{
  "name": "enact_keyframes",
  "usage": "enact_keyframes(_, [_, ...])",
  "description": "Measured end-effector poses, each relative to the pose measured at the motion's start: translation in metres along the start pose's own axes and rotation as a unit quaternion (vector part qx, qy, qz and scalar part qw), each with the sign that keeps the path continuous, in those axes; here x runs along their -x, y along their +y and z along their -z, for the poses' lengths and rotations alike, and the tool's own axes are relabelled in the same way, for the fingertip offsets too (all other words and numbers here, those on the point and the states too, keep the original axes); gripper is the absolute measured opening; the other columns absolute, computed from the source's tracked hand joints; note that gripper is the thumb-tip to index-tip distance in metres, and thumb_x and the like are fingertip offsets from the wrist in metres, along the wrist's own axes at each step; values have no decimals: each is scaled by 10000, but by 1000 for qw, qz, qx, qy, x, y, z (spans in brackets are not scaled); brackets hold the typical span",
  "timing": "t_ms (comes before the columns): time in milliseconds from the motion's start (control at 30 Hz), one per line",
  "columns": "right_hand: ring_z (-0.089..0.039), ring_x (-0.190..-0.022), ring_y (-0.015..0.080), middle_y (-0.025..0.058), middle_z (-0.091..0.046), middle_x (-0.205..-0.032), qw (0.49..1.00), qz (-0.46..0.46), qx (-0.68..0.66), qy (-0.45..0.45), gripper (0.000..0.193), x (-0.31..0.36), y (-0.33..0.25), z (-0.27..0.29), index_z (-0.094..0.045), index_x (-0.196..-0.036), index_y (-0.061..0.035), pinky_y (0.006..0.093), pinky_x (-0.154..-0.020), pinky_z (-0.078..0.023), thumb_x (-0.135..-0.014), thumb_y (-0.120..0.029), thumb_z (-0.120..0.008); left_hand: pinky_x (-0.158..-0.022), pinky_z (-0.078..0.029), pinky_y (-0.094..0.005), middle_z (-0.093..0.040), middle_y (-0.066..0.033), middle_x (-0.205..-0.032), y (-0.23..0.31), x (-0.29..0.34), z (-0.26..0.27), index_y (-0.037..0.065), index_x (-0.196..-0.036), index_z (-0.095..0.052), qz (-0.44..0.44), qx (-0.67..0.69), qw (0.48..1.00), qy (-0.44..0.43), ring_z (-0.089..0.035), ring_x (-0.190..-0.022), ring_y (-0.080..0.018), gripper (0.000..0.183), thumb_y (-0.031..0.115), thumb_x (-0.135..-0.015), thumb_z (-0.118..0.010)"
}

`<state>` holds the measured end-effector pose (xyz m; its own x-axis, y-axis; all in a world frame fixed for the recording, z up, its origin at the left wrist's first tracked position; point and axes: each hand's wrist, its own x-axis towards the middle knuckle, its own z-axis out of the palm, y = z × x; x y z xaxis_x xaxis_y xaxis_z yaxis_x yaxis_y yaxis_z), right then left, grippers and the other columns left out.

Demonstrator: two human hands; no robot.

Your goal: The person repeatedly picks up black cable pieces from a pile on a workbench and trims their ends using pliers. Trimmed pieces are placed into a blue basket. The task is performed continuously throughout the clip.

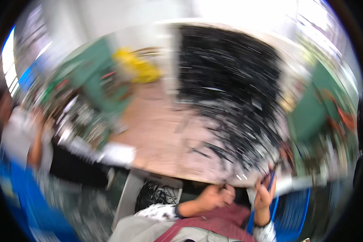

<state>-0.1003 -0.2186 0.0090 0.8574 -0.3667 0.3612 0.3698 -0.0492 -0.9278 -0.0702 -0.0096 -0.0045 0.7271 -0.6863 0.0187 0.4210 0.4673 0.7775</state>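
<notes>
The picture is smeared by motion. My left hand (pixel 214 197) is closed in front of the table's near edge, above my dark red apron (pixel 218 220). A small dark bit shows at its fingertips, too blurred to name. To its right, my right hand (pixel 263 194) is raised and closed around a slim dark blue tool (pixel 272 180) that points upward; its kind cannot be made out. Just beyond both hands, loose thin black pieces (pixel 238 135) lie scattered over the table, thickening into a large black heap (pixel 230 64) farther back.
The table (pixel 153 133) has a pinkish-brown top. Below its edge stands a grey bin (pixel 127 193) of black pieces. Green machines (pixel 97 76) stand left and right. Yellow material (pixel 137 66) lies behind. Another person (pixel 24 137) sits far left. A blue crate (pixel 292 213) is at lower right.
</notes>
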Motion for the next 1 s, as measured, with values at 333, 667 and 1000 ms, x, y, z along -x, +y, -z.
enact_keyframes(333, [-459, -622, 89, 87, -564, -965, 968, -47, -143, 199, 946, -20, -73, 189, -105, -1558, -125, 216, -498, -365, -787, -146, -651, -427, -320, -225, -501, -27, -704, -10, 19, 34, 91, -931, -514, 22, -17, 986, 164, -363, -478, -83, 291, 376, -989, -538])
enact_keyframes(667, [-563, -791, 156, 100, -585, -1084, 952, -63, -183, 235, 405, -47, -63, 251, -529, -1317, -141, 261, -616, -465, -916, -161, -574, -421, -287, -197, -524, 3, -724, -21, 16, 31, 72, -980, -535, 76, 51, 990, 111, -353, -470, -39, 217, 288, -1002, -539])
enact_keyframes(1000, [-462, -580, 159, 37, -568, -875, 987, 64, -47, 142, 608, -25, -23, 267, -311, -1442, -176, 309, -460, -382, -893, -237, -563, -394, -268, -211, -526, 17, -703, -32, 4, 23, 95, -942, -525, 26, 58, 995, 75, -339, -436, -41, 270, 359, -995, -546])
